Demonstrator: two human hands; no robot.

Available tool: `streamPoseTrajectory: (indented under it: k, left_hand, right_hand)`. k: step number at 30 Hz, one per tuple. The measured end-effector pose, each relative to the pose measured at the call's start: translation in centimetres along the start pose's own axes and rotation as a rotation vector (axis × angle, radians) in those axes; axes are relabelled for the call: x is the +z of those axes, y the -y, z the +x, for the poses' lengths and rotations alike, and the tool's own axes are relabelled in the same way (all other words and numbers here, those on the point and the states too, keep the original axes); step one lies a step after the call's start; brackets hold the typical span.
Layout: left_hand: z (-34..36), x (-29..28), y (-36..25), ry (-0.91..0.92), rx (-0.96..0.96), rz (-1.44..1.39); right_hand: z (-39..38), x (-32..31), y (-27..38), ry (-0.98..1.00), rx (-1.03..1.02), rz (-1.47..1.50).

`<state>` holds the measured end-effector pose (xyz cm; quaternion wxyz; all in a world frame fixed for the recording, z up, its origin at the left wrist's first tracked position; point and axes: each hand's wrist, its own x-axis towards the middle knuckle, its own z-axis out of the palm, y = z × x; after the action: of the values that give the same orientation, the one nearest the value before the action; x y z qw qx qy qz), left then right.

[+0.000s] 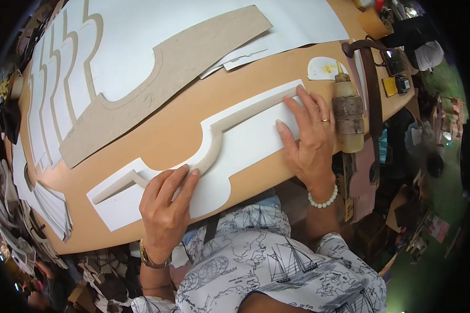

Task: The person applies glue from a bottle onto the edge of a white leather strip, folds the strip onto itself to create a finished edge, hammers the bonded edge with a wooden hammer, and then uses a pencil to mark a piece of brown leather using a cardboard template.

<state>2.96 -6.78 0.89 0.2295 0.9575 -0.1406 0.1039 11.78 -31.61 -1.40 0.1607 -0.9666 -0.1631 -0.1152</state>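
A white cut-out sheet (250, 141) with a stepped, curved outline lies slantwise on the tan tabletop (156, 138). A narrow grey-beige strip (240, 115) follows the sheet's far contour a little inside its edge. My left hand (167, 206) rests on the strip's curved part with extended fingertips, covering some of it. At the strip's right end, my right hand (312, 138) lays its fingertips down, with the thumb spread apart on the white sheet. Neither hand is wrapped around anything. Just right of my right hand is a squeeze bottle (348, 112) with a pointed nozzle and brown tape round it.
Beyond the sheet lies a large grey-beige board pattern (136, 107). Several layered white pieces (62, 88) with beige edges lie at the far left, above a fanned stack of white pieces (55, 211). A stained white scrap (324, 68) sits by the bottle's nozzle.
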Motion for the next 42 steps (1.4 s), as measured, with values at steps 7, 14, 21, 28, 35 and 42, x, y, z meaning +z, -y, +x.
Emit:
streamPoseTrajectory:
  k: [7, 14, 21, 28, 35, 42]
  left_hand:
    - [0.3, 0.0, 0.1, 0.074, -0.064, -0.051]
    - [0.0, 0.2, 0.3, 0.027, -0.061, -0.030]
    - [-0.4, 0.4, 0.4, 0.017, -0.058, -0.061]
    - [-0.6, 0.2, 0.5, 0.021, -0.039, -0.060]
    - [-0.5, 0.1, 0.5, 0.015, -0.012, -0.030]
    - [-0.5, 0.0, 0.6, 0.007, -0.022, -0.059]
  right_hand:
    - [-0.1, 0.2, -0.9, -0.030, -0.019, -0.017]
    - [0.0, 0.5, -0.8, -0.042, -0.022, 0.006]
    - [-0.2, 0.4, -1.0, -0.055, -0.028, -0.008]
    - [-0.1, 0.6, -0.9, -0.060, -0.046, -0.016]
    - [0.5, -0.5, -0.1, -0.054, -0.146, -0.143]
    - [1.6, -0.8, 0.6, 0.076, -0.285, 0.016]
